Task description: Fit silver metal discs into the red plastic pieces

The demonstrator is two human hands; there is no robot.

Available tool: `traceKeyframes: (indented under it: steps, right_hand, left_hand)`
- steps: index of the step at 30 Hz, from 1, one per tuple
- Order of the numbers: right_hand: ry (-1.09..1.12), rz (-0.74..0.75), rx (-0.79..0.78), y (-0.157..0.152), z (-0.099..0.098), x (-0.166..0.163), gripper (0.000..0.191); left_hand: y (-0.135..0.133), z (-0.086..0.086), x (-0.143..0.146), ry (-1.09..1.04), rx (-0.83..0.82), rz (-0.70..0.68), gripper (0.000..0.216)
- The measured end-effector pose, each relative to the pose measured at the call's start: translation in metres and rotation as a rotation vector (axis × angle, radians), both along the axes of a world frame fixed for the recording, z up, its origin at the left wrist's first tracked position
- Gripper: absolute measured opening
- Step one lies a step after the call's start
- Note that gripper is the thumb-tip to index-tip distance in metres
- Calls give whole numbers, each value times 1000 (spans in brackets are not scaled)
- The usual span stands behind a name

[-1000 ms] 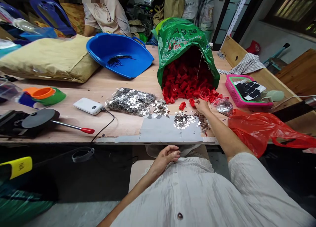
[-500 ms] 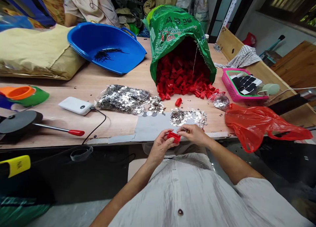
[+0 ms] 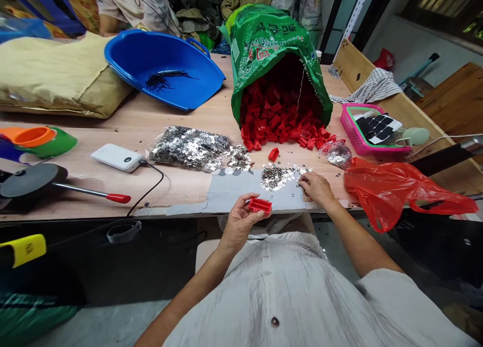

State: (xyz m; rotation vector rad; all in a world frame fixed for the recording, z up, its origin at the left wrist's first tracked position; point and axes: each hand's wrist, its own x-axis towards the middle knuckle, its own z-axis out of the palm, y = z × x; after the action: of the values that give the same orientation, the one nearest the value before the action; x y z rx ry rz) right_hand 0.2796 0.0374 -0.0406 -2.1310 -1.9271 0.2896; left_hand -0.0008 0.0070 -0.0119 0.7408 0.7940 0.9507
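Observation:
My left hand [image 3: 238,220] grips a small red plastic housing [image 3: 260,205] between thumb and fingers, with its hollow side facing up, just over the table's front edge. At the right end of a scattered pile of small shiny metal pieces [image 3: 277,177], my right hand [image 3: 317,188] has its fingertips pinched together. What they hold, if anything, is too small to make out. Under the pile lies a grey sheet [image 3: 230,193]. One loose red housing [image 3: 273,154] rests behind the pile, in front of a green sack [image 3: 271,40] spilling many more.
A clear bag of metal pieces [image 3: 188,146], a white power bank [image 3: 117,158] with a cable, and a lever tool [image 3: 90,188] stand left. Behind is a blue scoop [image 3: 188,92]. To the right are a pink basket [image 3: 352,130] and a red plastic bag [image 3: 381,191]. Another person sits opposite.
My right hand has left the red housing and moved right and forward to the metal pieces. The left hand keeps the housing, now tilted with its open side more visible.

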Motion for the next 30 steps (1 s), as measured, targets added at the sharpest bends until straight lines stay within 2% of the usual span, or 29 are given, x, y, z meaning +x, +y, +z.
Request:
traceKeyframes:
  steps: [8, 15, 21, 25, 28, 30]
  right_hand:
    - [-21, 8, 29, -2, 7, 1, 14]
    - [118, 219, -92, -14, 9, 0, 13]
    - [69, 153, -82, -16, 6, -5, 11]
    - [27, 142, -51, -17, 3, -8, 11]
    - [125, 137, 48, -20, 7, -12, 12]
    - [282, 133, 104, -23, 15, -19, 14]
  left_hand:
    - [1, -5, -5, 90, 137, 48, 48]
    - [2, -4, 0, 67, 152, 81, 47]
    - [2, -4, 2, 64, 172, 84, 45]
    - [0, -1, 3, 103, 255, 118, 41]
    - [-2, 1, 4, 187, 328, 170, 39]
    - [-5, 1, 5, 245, 361, 197, 37]
